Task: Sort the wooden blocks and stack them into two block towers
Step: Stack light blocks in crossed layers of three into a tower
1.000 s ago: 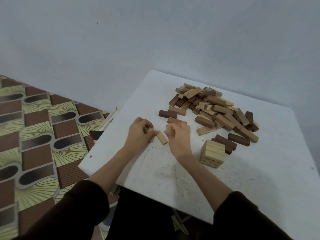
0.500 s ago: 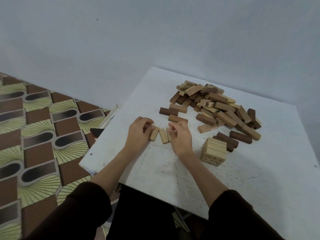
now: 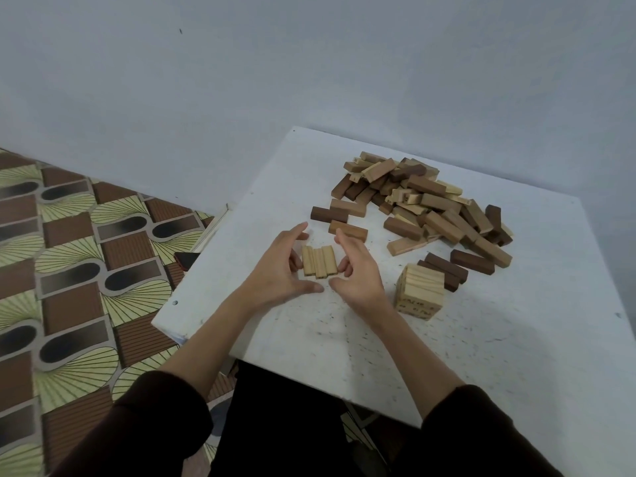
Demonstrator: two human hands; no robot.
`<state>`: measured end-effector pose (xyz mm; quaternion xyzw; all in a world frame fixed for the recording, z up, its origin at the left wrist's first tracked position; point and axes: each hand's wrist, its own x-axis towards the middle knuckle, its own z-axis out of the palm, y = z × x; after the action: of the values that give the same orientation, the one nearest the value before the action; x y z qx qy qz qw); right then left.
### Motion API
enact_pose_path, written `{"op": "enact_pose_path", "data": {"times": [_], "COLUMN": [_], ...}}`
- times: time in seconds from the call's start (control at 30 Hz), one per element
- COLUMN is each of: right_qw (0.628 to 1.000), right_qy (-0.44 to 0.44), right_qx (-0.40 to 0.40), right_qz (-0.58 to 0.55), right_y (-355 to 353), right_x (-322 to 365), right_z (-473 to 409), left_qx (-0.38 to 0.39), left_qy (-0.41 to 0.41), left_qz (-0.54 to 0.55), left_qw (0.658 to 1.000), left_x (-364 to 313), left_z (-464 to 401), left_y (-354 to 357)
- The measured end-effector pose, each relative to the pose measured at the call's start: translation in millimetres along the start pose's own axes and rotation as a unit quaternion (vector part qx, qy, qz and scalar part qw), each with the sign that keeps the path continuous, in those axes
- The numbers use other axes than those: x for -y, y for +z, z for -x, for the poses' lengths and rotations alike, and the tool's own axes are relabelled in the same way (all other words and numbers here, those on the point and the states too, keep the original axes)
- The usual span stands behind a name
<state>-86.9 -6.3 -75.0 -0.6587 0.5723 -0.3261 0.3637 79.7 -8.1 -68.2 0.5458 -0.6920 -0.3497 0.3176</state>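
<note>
Three light wooden blocks (image 3: 319,261) lie side by side in a neat row on the white table (image 3: 516,339). My left hand (image 3: 279,270) flanks the row on its left and my right hand (image 3: 358,270) on its right, fingers loosely spread, fingertips at the row's outer sides. A short tower of light blocks (image 3: 420,291) stands to the right of my right hand. A mixed heap of light and dark blocks (image 3: 426,204) lies at the back of the table.
A few dark blocks (image 3: 447,270) lie just behind the short tower, and loose blocks (image 3: 344,218) sit beyond my fingers. A dark phone-like object (image 3: 186,260) pokes out at the table's left edge. Patterned floor lies to the left.
The loose light blocks between my hands have been pushed together into one straight row. Both hands have opened out from pinching them and now stand at the row's sides.
</note>
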Motion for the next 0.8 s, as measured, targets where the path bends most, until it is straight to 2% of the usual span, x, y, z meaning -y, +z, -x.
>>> {"op": "enact_pose_path", "data": {"times": [0.23, 0.8], "right_qw": [0.998, 0.998], "right_qy": [-0.025, -0.059], "right_qx": [0.019, 0.013], "right_qz": [0.046, 0.011], "right_y": [-1.8, -2.6], "right_x": [-3.0, -1.5], "right_z": [-1.7, 0.0], "left_qx": [-0.002, 0.028], "left_qy": [-0.004, 0.005], "left_qz": [-0.001, 0.042], "left_qw": [1.0, 0.999], "left_x": [3.2, 8.1], "left_z": [-2.5, -3.0], "left_y": [0.4, 2.0]}}
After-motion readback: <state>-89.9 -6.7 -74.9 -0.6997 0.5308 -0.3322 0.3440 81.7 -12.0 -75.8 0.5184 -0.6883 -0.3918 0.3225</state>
